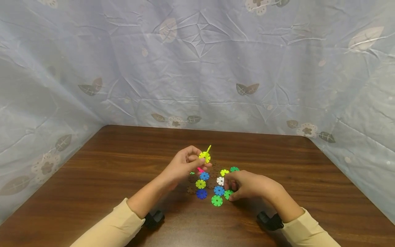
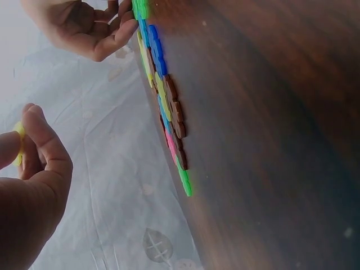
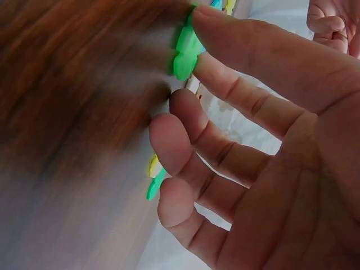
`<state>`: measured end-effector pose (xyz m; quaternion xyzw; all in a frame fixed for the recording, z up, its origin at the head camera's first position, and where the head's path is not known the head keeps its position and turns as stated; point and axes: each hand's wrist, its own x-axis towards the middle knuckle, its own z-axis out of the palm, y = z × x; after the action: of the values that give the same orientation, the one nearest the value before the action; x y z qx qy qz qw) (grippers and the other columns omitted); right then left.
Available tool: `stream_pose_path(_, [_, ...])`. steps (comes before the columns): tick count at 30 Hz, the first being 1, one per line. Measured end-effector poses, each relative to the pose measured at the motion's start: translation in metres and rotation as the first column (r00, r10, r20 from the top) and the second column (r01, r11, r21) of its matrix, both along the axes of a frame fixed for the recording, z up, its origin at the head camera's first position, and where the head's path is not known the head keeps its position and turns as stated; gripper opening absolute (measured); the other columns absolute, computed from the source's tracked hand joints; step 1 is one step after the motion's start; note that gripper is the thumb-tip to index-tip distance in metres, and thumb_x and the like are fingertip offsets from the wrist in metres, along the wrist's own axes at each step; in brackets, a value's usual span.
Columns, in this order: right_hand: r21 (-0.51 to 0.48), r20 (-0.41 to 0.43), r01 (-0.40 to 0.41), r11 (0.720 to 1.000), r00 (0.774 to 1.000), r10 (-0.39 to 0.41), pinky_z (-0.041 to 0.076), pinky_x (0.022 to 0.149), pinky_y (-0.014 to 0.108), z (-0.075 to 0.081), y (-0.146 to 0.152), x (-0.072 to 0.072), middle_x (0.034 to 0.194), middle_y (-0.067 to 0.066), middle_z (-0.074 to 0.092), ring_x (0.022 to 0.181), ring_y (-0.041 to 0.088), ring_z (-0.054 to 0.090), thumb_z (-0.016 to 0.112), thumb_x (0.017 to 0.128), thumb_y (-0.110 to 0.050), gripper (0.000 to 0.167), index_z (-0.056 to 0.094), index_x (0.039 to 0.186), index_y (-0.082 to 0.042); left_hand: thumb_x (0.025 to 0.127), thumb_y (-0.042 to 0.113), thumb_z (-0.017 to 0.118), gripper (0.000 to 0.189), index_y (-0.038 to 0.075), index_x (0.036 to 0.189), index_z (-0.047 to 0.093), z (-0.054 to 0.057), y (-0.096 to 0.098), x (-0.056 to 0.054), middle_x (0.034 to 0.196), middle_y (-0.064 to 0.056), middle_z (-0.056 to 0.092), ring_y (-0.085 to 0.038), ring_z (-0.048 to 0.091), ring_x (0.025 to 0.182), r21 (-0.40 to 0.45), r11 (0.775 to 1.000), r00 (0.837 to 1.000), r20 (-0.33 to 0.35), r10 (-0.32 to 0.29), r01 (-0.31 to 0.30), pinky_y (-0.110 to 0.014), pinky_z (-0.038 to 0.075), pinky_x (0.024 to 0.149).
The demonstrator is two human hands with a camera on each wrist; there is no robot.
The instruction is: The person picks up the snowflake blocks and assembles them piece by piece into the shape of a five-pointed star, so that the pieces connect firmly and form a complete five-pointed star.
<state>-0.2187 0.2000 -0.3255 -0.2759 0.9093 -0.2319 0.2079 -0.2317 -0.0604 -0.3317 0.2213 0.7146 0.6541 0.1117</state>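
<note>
My left hand (image 1: 185,164), raised over the table, pinches a yellow notched disc (image 1: 205,156) between thumb and fingers. A second yellow disc (image 1: 208,149), seen nearly edge-on, stands up from the first one. In the left wrist view only a sliver of the yellow disc (image 2: 21,132) shows past the thumb. My right hand (image 1: 254,185) is down at the table, thumb and index finger at opposite edges of a green notched disc (image 1: 228,195). The right wrist view shows this green disc (image 3: 185,59) between those two fingertips, the other fingers loosely curled.
Loose notched discs lie flat between the hands: a nearer green one (image 1: 217,201), a dark blue one (image 1: 202,194), a white one (image 1: 220,181), several brown ones (image 1: 191,189) and others. The brown wooden table (image 1: 123,178) meets a patterned curtain (image 1: 197,75) at the back and sides.
</note>
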Motion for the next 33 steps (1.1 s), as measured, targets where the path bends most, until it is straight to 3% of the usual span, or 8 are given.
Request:
stream_pose_path(4, [-0.001, -0.024, -0.013, 1.0, 1.0, 0.013, 0.045, 0.068, 0.025, 0.0, 0.001, 0.0, 0.086, 0.001, 0.06, 0.079, 0.01, 0.052, 0.086, 0.086, -0.013, 0.024, 0.063, 0.095, -0.013, 0.107, 0.017, 0.06, 0.018, 0.003, 0.115, 0.053, 0.001, 0.0, 0.001, 0.113, -0.02, 0.079, -0.014, 0.076, 0.091, -0.022, 1.0, 1.0, 0.009, 0.016, -0.016, -0.035, 0.058, 0.083])
stream_pose_path(11, [-0.024, -0.062, -0.023, 0.999, 0.998, 0.021, 0.049, 0.068, 0.024, 0.004, 0.004, -0.002, 0.082, -0.005, 0.062, 0.076, 0.008, 0.057, 0.081, 0.091, -0.013, 0.018, 0.063, 0.091, -0.013, 0.107, 0.018, 0.06, 0.018, 0.004, 0.115, 0.054, 0.003, 0.001, 0.003, 0.118, -0.025, 0.076, -0.032, 0.076, 0.098, -0.037, 0.999, 1.0, 0.007, 0.028, -0.028, -0.038, 0.057, 0.083])
stream_pose_path(15, [-0.043, -0.085, -0.027, 0.999, 0.996, 0.023, 0.052, 0.068, 0.023, 0.006, 0.006, -0.005, 0.082, -0.005, 0.068, 0.075, 0.006, 0.061, 0.076, 0.095, -0.011, 0.007, 0.069, 0.098, -0.012, 0.107, 0.018, 0.06, 0.019, 0.002, 0.114, 0.056, 0.002, 0.001, 0.001, 0.117, -0.026, 0.076, -0.022, 0.076, 0.094, -0.031, 0.999, 1.0, -0.004, 0.018, -0.018, -0.037, 0.058, 0.083])
stream_pose_path(18, [-0.053, -0.153, -0.051, 0.997, 0.987, 0.043, 0.053, 0.067, 0.022, 0.008, 0.007, -0.008, 0.083, -0.005, 0.071, 0.074, 0.003, 0.061, 0.074, 0.097, -0.011, 0.002, 0.073, 0.099, -0.011, 0.107, 0.019, 0.06, 0.019, 0.001, 0.114, 0.057, 0.001, 0.001, 0.0, 0.116, -0.024, 0.077, -0.014, 0.075, 0.091, -0.032, 0.999, 1.0, -0.005, 0.009, -0.009, -0.039, 0.058, 0.084])
stream_pose_path(22, [-0.1, -0.273, -0.071, 0.992, 0.961, 0.041, 0.053, 0.066, 0.022, 0.009, 0.007, -0.009, 0.083, -0.003, 0.071, 0.073, 0.0, 0.058, 0.073, 0.098, -0.012, 0.005, 0.073, 0.094, -0.012, 0.108, 0.02, 0.059, 0.02, 0.001, 0.114, 0.059, 0.0, 0.001, 0.0, 0.116, -0.021, 0.078, -0.012, 0.074, 0.09, -0.039, 0.999, 1.0, 0.0, 0.003, -0.003, -0.042, 0.059, 0.086])
stream_pose_path(26, [-0.19, -0.376, -0.045, 0.981, 0.926, -0.031, 0.055, 0.069, 0.023, 0.01, 0.005, -0.007, 0.086, 0.001, 0.074, 0.077, 0.004, 0.063, 0.071, 0.1, -0.012, 0.005, 0.072, 0.095, -0.013, 0.108, 0.02, 0.058, 0.02, 0.001, 0.114, 0.06, 0.001, 0.002, 0.0, 0.117, -0.023, 0.077, -0.015, 0.074, 0.089, -0.039, 0.999, 1.0, 0.009, 0.01, -0.01, -0.044, 0.059, 0.085])
stream_pose_path(30, [-0.316, -0.451, -0.036, 0.948, 0.885, -0.117, 0.059, 0.074, 0.025, 0.01, 0.002, -0.005, 0.09, -0.002, 0.075, 0.082, 0.014, 0.071, 0.071, 0.1, -0.011, 0.003, 0.072, 0.099, -0.013, 0.108, 0.02, 0.059, 0.019, 0.001, 0.114, 0.061, 0.0, 0.003, 0.0, 0.116, -0.022, 0.077, -0.016, 0.075, 0.088, -0.046, 0.999, 1.0, 0.013, 0.014, -0.013, -0.045, 0.059, 0.086])
stream_pose_path(33, [-0.395, -0.509, -0.054, 0.917, 0.844, -0.17, 0.062, 0.077, 0.026, 0.01, 0.0, -0.004, 0.093, -0.004, 0.076, 0.084, 0.013, 0.073, 0.071, 0.099, -0.008, 0.005, 0.072, 0.102, -0.012, 0.108, 0.02, 0.059, 0.019, 0.002, 0.113, 0.061, 0.0, 0.003, 0.001, 0.115, -0.022, 0.078, -0.016, 0.075, 0.086, -0.05, 0.999, 1.0, 0.015, 0.011, -0.01, -0.044, 0.059, 0.085])
